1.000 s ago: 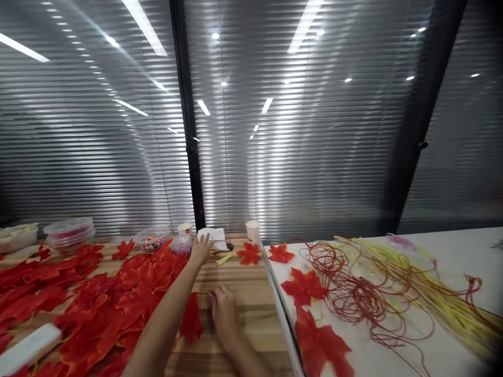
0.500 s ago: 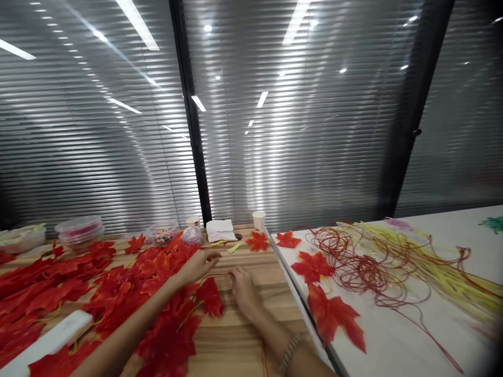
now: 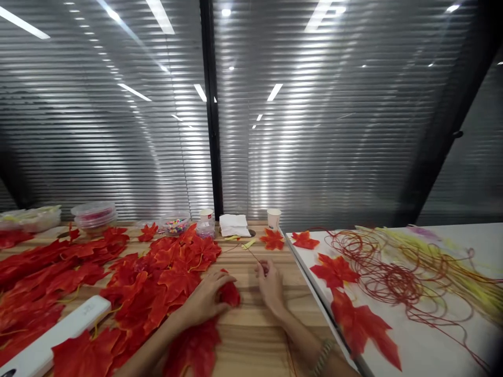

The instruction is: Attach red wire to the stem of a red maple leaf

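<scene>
My left hand (image 3: pixel 206 298) rests on the wooden table (image 3: pixel 251 335) with its fingers closed round a red fabric maple leaf (image 3: pixel 229 293). My right hand (image 3: pixel 270 283) lies a little to the right, pinching the end of a thin red wire (image 3: pixel 251 254) that runs up and away from it toward the back of the table. A big heap of red maple leaves (image 3: pixel 118 283) spreads out to the left of both hands.
A white table (image 3: pixel 432 335) on the right carries tangled red wire (image 3: pixel 377 267), yellow strands (image 3: pixel 444 262) and a few red leaves. At the back stand two paper cups (image 3: pixel 274 218), folded tissues (image 3: pixel 233 225), a bead box (image 3: pixel 175 225) and plastic tubs (image 3: pixel 94 214). A white bar (image 3: pixel 51 337) lies front left.
My left hand drew back from the far end of the table and closed on a leaf near me. My right hand shifted right, still on the wire. The view swung left and down.
</scene>
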The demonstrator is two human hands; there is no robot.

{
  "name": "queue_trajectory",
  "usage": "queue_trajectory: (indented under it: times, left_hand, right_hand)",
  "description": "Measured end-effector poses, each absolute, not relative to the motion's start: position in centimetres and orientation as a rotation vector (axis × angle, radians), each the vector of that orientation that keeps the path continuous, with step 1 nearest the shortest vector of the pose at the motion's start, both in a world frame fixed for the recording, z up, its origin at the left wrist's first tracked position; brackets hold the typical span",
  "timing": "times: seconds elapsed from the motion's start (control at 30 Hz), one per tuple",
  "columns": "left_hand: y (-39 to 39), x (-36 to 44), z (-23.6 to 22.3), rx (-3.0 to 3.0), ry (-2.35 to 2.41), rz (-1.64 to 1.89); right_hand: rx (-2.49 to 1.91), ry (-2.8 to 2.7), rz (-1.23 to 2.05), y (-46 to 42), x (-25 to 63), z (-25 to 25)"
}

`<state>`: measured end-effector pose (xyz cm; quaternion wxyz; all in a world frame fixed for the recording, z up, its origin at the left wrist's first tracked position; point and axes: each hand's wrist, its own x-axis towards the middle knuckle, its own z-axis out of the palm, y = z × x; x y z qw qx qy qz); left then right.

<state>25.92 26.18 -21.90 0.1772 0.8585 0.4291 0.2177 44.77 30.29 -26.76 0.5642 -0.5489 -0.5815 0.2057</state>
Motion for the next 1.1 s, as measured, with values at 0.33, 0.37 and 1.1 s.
queue_trajectory:
  times: [0.33, 0.37, 1.1]
  left_hand:
    - [28.4, 24.7, -21.7, 1.407, 1.338, 1.595]
    - [28.5, 24.6, -21.5, 1.268, 1.311, 1.65]
    - [24.8, 27.0, -22.1, 0.768, 0.918, 0.965]
  right_hand:
    - [-1.227, -1.514, 0.485, 29.9, 44.5, -26.6]
    - [-1.224, -1.52, 0.494, 29.9, 44.5, -26.6]
    - [-1.124, -1.306, 0.622, 29.0, 44.6, -25.2]
